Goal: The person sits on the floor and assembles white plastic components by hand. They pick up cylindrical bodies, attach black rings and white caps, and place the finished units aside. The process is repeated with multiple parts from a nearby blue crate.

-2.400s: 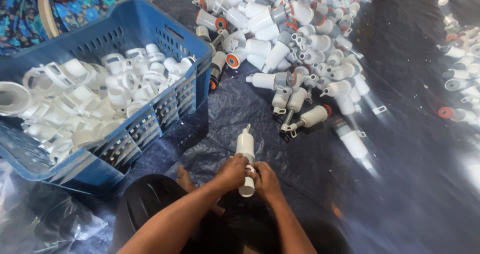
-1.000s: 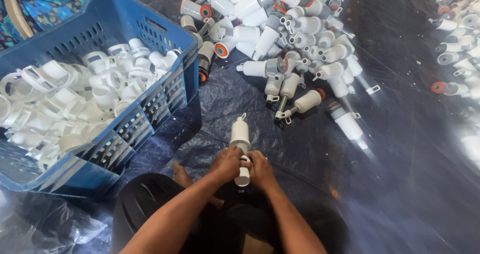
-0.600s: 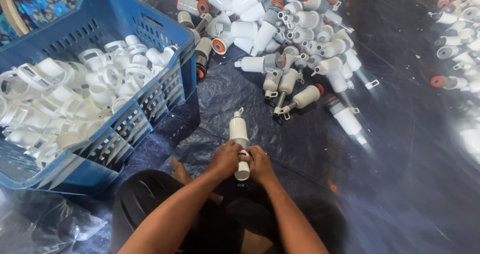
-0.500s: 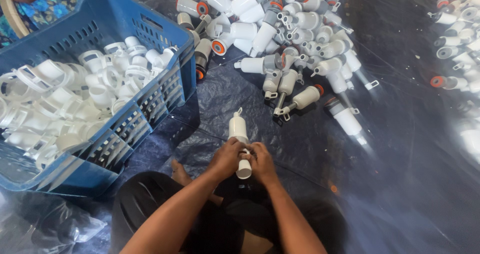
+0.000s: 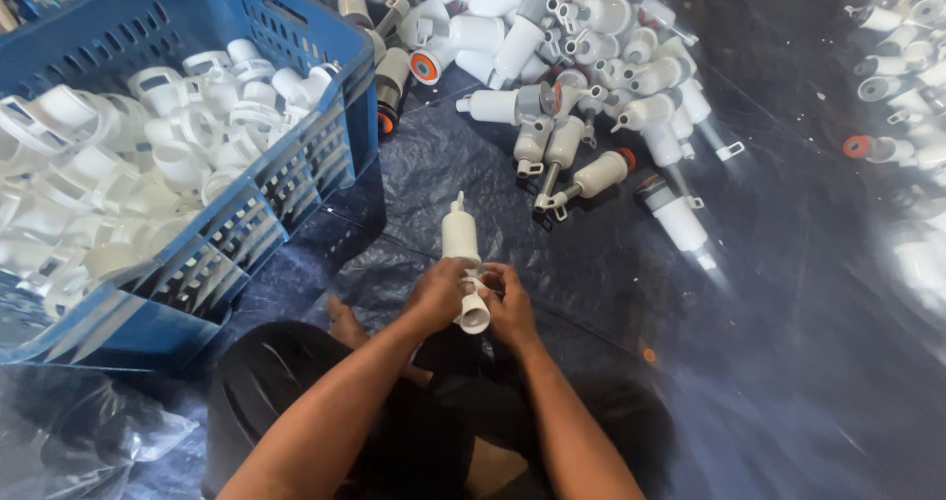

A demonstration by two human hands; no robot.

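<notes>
1. Head view, the hands: the left hand point(image 5: 437, 293) and the right hand point(image 5: 509, 306) meet in front of the person's lap. Both are closed around one white plastic part point(image 5: 461, 254).
2. The part is a smooth cylinder with a thin stem at the far end, which points away from the person. At the near end sits a short white ring piece point(image 5: 474, 314) with a round open mouth.
3. The left hand wraps the lower body of the part, with its fingers curled tight. The right hand's fingers curl around the ring piece from the other side. The two hands touch each other over the part.
4. Left of the hands stands a blue crate point(image 5: 325, 96) of hard plastic with slotted walls. It is full of white clips point(image 5: 177, 135), curved and ring-shaped, lying in disorder.
5. Beyond the hands lies a pile point(image 5: 562, 57) of similar white cylinders, some with grey collars and orange round ends, some with thin stems.
6. Everything rests on a dark sheet point(image 5: 788, 293), glossy and wrinkled, which reflects light.
7. A smaller group of parts point(image 5: 902, 76) lies at the right edge, well apart from the hands.
8. The person's bare foot point(image 5: 345, 325) shows near the left forearm, and dark cloth covers the knees.
</notes>
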